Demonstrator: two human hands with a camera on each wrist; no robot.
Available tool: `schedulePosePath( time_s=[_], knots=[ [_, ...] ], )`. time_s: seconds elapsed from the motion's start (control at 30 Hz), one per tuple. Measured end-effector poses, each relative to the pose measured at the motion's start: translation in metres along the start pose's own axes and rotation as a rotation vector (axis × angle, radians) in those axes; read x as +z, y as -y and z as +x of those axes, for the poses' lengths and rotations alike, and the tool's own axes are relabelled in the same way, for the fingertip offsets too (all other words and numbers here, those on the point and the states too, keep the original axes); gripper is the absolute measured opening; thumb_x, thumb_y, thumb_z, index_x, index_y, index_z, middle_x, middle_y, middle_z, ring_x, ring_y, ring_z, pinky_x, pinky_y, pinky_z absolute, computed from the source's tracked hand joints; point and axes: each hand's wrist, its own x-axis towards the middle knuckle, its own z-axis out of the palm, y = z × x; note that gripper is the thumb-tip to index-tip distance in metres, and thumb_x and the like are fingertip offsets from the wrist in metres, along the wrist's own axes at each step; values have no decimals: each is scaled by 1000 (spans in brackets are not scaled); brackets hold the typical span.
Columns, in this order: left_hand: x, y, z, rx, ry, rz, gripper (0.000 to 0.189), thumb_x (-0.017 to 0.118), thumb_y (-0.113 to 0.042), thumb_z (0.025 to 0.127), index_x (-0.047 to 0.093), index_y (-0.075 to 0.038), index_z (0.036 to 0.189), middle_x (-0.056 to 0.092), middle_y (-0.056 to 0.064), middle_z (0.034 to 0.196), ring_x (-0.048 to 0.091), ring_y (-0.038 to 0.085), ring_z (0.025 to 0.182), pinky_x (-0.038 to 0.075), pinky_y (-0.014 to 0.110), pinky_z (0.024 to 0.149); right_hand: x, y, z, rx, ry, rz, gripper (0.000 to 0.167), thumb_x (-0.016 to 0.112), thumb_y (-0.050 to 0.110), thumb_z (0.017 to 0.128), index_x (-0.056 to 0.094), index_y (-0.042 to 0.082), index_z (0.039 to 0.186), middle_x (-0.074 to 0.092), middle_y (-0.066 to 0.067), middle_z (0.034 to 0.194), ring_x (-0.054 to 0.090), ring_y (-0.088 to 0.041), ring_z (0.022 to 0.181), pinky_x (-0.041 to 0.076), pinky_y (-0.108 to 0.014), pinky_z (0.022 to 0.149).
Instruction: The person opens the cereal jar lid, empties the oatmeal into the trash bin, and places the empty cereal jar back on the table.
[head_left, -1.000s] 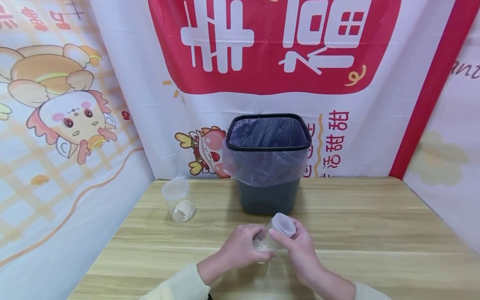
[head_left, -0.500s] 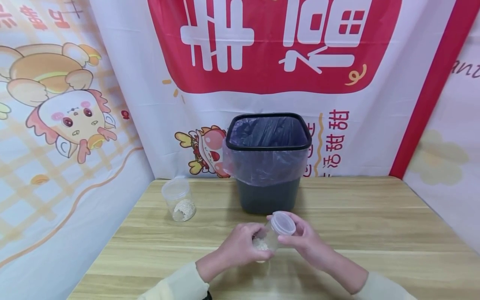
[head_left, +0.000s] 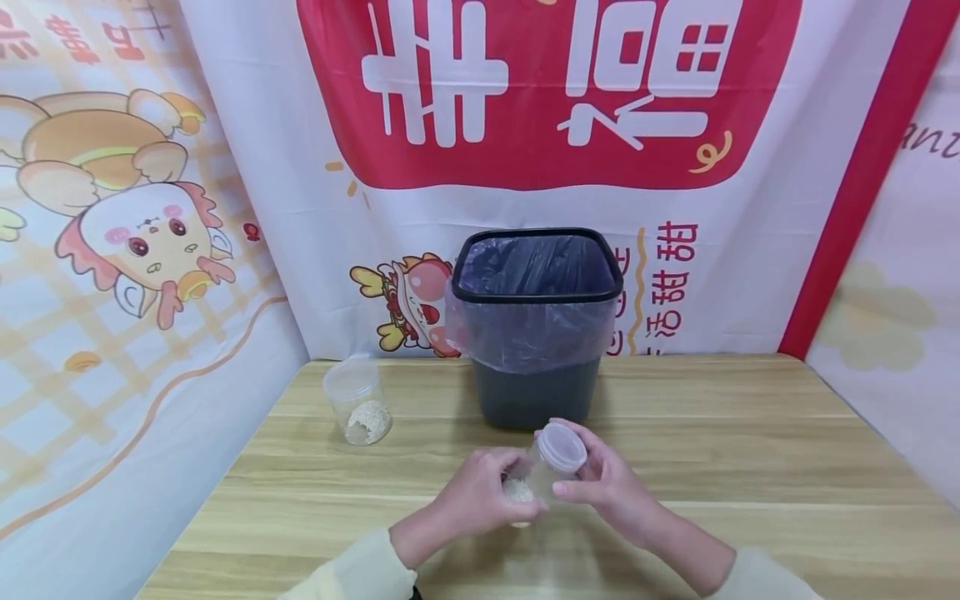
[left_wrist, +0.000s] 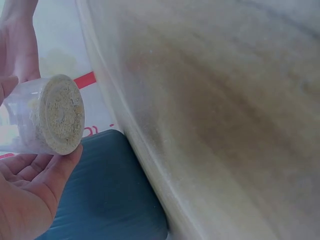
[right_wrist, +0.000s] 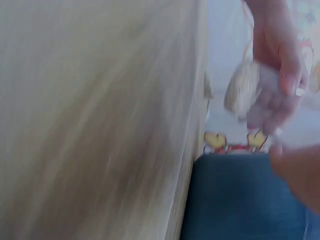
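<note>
A clear plastic jar (head_left: 542, 482) with pale grains in its bottom is held tilted above the table, its translucent lid (head_left: 564, 448) facing up and right. My left hand (head_left: 480, 493) grips the jar low on its side, thumb in front. Around the lid end curl the fingers and thumb of my right hand (head_left: 615, 493). In the left wrist view the jar's round base (left_wrist: 64, 115) shows packed grains, with left fingers (left_wrist: 55, 172) beneath it. The right wrist view is blurred; the grains (right_wrist: 243, 90) show beside the left hand (right_wrist: 275, 65).
A dark bin (head_left: 536, 396) lined with a translucent bag stands behind the hands on the wooden table (head_left: 712, 467). Another clear jar (head_left: 351, 387) with pale grains stands at the back left. Printed cloth (head_left: 262, 167) hangs behind and at the sides.
My right hand has shifted its hold at the lid: the thumb has come off the jar's front to the lid's lower edge, fingers now behind. My left hand stays nearly still.
</note>
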Motion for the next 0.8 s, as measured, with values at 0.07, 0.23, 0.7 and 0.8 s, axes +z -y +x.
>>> schedulePosePath(
  time_s=[0.07, 0.23, 0.7, 0.8],
  knots=[
    [0, -1, 1, 2, -16, 6, 39, 83, -34, 70, 68, -12, 98, 66, -3, 85, 59, 7, 76, 49, 18, 69, 10, 1, -1, -3, -134, -21, 72, 67, -9, 82, 27, -11, 142, 54, -8, 131, 54, -13, 119, 44, -26, 98],
    [1, -1, 1, 10, -38, 50, 39, 82, -35, 70, 68, -11, 98, 67, 1, 86, 58, 6, 77, 48, 18, 70, 38, 4, 2, 63, -483, -73, 60, 68, -8, 80, 37, -10, 131, 59, -5, 117, 59, -10, 105, 47, -22, 89],
    [2, -1, 0, 40, -36, 72, 39, 83, -36, 70, 69, -13, 98, 63, -8, 83, 57, 5, 73, 46, 14, 66, 20, 3, 0, 57, -232, -35, 48, 62, -7, 86, 44, -3, 131, 61, -8, 125, 57, -14, 113, 46, -26, 95],
    [1, -1, 1, 31, -28, 54, 42, 83, -36, 69, 69, -11, 100, 64, -10, 85, 58, 5, 74, 47, 15, 67, 3, 5, 2, 38, -19, 16, 48, 57, -8, 89, 46, 1, 134, 57, -8, 133, 53, -16, 119, 43, -28, 98]
  ],
)
